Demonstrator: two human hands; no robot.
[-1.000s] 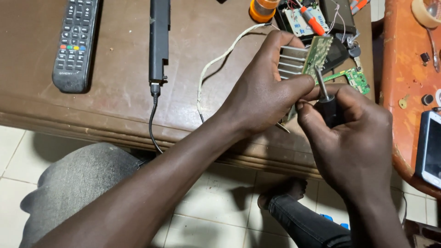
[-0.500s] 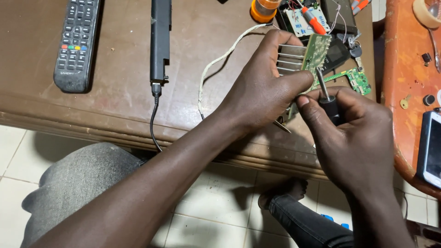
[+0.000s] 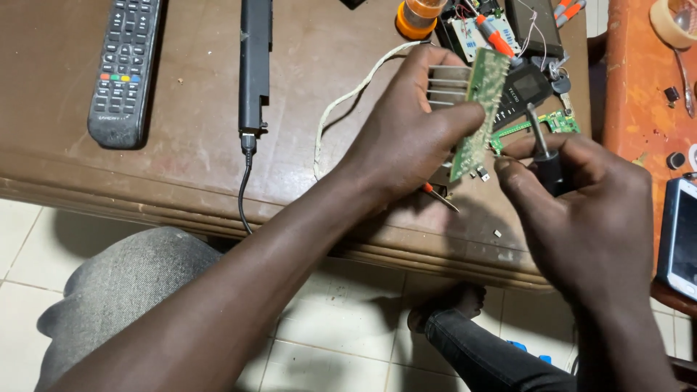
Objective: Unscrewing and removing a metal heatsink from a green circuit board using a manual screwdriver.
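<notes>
My left hand (image 3: 406, 138) grips a green circuit board (image 3: 478, 109) with a ribbed metal heat sink (image 3: 444, 87) on its back, holding it on edge above the brown table (image 3: 189, 145). My right hand (image 3: 581, 210) is closed around the black handle of a small screwdriver (image 3: 543, 149), whose shaft points up just right of the board. A white cord (image 3: 348, 101) curls on the table behind my left hand. A small orange-tipped tool (image 3: 438, 196) lies under my left hand.
A grey remote control (image 3: 123, 69) lies at the far left. A long black bar (image 3: 254, 65) with a cable sits beside it. More boards, an orange tape roll (image 3: 415, 18) and tools crowd the back. A phone (image 3: 679, 236) rests on the orange surface (image 3: 639, 87) at right.
My right hand has drawn the screwdriver slightly away to the right of the board. My left hand has tilted the board a little; it still holds it.
</notes>
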